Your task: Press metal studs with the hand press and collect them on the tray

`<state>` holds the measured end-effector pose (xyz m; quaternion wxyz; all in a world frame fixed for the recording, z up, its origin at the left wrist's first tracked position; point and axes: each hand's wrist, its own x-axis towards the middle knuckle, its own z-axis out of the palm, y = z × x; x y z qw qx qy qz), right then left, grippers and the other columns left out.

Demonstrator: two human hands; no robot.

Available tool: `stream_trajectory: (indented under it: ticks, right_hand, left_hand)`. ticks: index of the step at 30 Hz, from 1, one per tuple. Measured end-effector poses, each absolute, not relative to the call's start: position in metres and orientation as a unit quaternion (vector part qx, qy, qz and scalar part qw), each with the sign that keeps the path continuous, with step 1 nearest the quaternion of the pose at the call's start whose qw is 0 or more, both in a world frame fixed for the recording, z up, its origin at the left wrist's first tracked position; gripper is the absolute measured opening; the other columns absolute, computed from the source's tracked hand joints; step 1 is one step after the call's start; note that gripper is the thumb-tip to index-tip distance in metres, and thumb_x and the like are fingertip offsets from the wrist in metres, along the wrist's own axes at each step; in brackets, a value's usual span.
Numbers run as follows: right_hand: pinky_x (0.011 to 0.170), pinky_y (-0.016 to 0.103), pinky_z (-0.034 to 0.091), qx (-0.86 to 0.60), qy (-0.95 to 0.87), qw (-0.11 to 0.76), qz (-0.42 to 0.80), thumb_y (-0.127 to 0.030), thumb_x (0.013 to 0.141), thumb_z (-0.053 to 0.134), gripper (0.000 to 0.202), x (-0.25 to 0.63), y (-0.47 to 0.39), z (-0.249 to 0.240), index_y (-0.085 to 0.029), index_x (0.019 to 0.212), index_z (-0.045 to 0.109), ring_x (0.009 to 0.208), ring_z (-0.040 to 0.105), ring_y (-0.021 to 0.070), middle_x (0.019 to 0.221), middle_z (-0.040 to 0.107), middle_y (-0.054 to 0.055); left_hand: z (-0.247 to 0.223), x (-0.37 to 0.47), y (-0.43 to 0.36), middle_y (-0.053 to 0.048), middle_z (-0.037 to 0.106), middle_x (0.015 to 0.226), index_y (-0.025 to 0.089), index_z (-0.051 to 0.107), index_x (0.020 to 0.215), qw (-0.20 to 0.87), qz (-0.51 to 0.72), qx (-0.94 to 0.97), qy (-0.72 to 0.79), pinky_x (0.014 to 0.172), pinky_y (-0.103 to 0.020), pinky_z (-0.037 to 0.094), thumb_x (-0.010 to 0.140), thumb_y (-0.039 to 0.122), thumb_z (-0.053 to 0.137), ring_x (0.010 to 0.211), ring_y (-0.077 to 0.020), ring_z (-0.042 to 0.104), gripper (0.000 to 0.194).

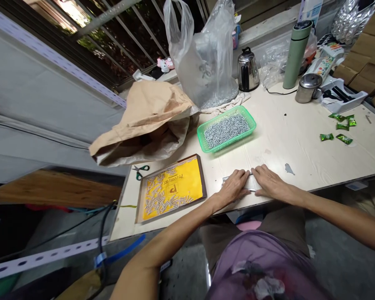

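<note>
pale table (300, 146): left hand (234, 187), right hand (268, 181) flank, seemingly pinch metal strip (251, 182).

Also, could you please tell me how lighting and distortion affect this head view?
Head view: wide-angle bending curves the table edge and window bars; daylight is blown out at top left; the left hand and right hand are evenly lit and sharp.

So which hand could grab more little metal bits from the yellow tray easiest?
Probably the left hand. It lies on the tray's side of the table, while the right hand would have to cross over it to reach the yellow tray.
</note>
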<state>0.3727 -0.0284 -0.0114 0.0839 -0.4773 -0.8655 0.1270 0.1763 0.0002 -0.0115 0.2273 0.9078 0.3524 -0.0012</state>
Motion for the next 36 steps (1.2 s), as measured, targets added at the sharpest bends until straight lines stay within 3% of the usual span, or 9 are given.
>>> stream_trajectory:
  ticks: [4,10,13,16,19,21,26,32,36]
  right_hand:
    - [0.074,0.035,0.044,-0.489,-0.859,0.084,0.127,-0.032,0.063,0.083,0.049,0.375,-0.025,-0.012,-0.015,0.101,0.057,0.09,0.051,0.0256,0.094,0.057,0.009]
    - [0.071,0.031,0.039,-0.445,-0.885,0.073,0.119,-0.019,0.084,0.063,0.004,0.371,-0.023,-0.017,-0.018,0.081,0.06,0.08,0.051,0.0204,0.079,0.058,0.004]
    - [0.071,0.031,0.038,-0.442,-0.886,0.078,0.119,-0.015,0.087,0.056,0.01,0.368,-0.024,-0.018,-0.018,0.078,0.06,0.08,0.051,0.02,0.077,0.058,0.004]
    - [0.073,0.031,0.04,-0.462,-0.875,0.085,0.116,-0.017,0.084,0.062,0.003,0.371,-0.025,-0.014,-0.016,0.087,0.062,0.085,0.052,0.0214,0.084,0.06,0.006]
    - [0.078,0.033,0.043,-0.458,-0.875,0.081,0.133,-0.028,0.077,0.072,0.037,0.38,-0.02,-0.008,-0.012,0.109,0.059,0.09,0.051,0.0238,0.097,0.06,0.011]
    - [0.079,0.034,0.043,-0.443,-0.882,0.073,0.147,-0.035,0.079,0.07,0.045,0.386,-0.015,-0.006,-0.012,0.115,0.057,0.091,0.052,0.0244,0.101,0.06,0.012]
    - [0.075,0.033,0.04,-0.477,-0.869,0.059,0.117,-0.026,0.091,0.052,0.017,0.387,0.006,-0.014,-0.016,0.097,0.064,0.087,0.052,0.0227,0.093,0.062,0.01]
    - [0.075,0.034,0.034,-0.522,-0.848,0.072,0.057,-0.022,0.088,0.057,0.012,0.366,0.034,-0.007,-0.015,0.085,0.067,0.089,0.049,0.0237,0.089,0.063,0.01]
    - [0.074,0.033,0.033,-0.401,-0.911,0.066,0.075,-0.021,0.085,0.062,0.011,0.326,0.024,0.004,-0.019,0.094,0.069,0.096,0.048,0.0235,0.1,0.063,0.01]
  left_hand:
    - [-0.005,0.183,0.006,-0.008,0.055,0.104,0.019,0.05,0.115,0.214,-0.036,0.908,0.359,0.087,-0.04,0.045,0.082,0.037,0.065,0.099,-0.0247,0.049,0.04]
    - [-0.006,0.188,0.01,-0.006,0.057,0.088,0.017,0.058,0.086,0.214,-0.061,0.904,0.365,0.08,-0.033,0.044,0.089,0.031,0.056,0.092,-0.022,0.049,0.015]
    - [-0.008,0.189,0.008,-0.006,0.057,0.085,0.017,0.058,0.082,0.213,-0.056,0.902,0.37,0.078,-0.032,0.045,0.092,0.029,0.05,0.089,-0.0211,0.05,0.017]
    - [-0.01,0.187,0.004,-0.007,0.059,0.089,0.017,0.059,0.09,0.204,-0.037,0.901,0.382,0.08,-0.034,0.047,0.092,0.032,0.05,0.093,-0.0225,0.052,0.017]
    - [-0.017,0.182,-0.01,-0.013,0.06,0.111,0.015,0.054,0.113,0.181,0.021,0.9,0.397,0.091,-0.041,0.046,0.091,0.034,0.052,0.108,-0.0262,0.052,0.03]
    - [-0.028,0.181,-0.025,-0.018,0.053,0.129,0.015,0.047,0.126,0.173,0.082,0.896,0.4,0.101,-0.046,0.042,0.093,0.031,0.047,0.124,-0.0285,0.046,0.037]
    - [-0.053,0.187,-0.065,-0.019,0.046,0.141,0.016,0.04,0.136,0.182,0.17,0.898,0.364,0.109,-0.05,0.034,0.097,0.031,0.039,0.14,-0.0268,0.031,0.042]
    - [-0.048,0.192,-0.077,-0.014,0.053,0.135,0.016,0.05,0.128,0.199,0.171,0.899,0.351,0.111,-0.049,0.032,0.096,0.037,0.042,0.136,-0.0257,0.038,0.039]
    - [-0.047,0.195,-0.073,-0.016,0.057,0.13,0.015,0.053,0.124,0.209,0.172,0.896,0.35,0.109,-0.049,0.035,0.094,0.036,0.046,0.131,-0.027,0.045,0.038]
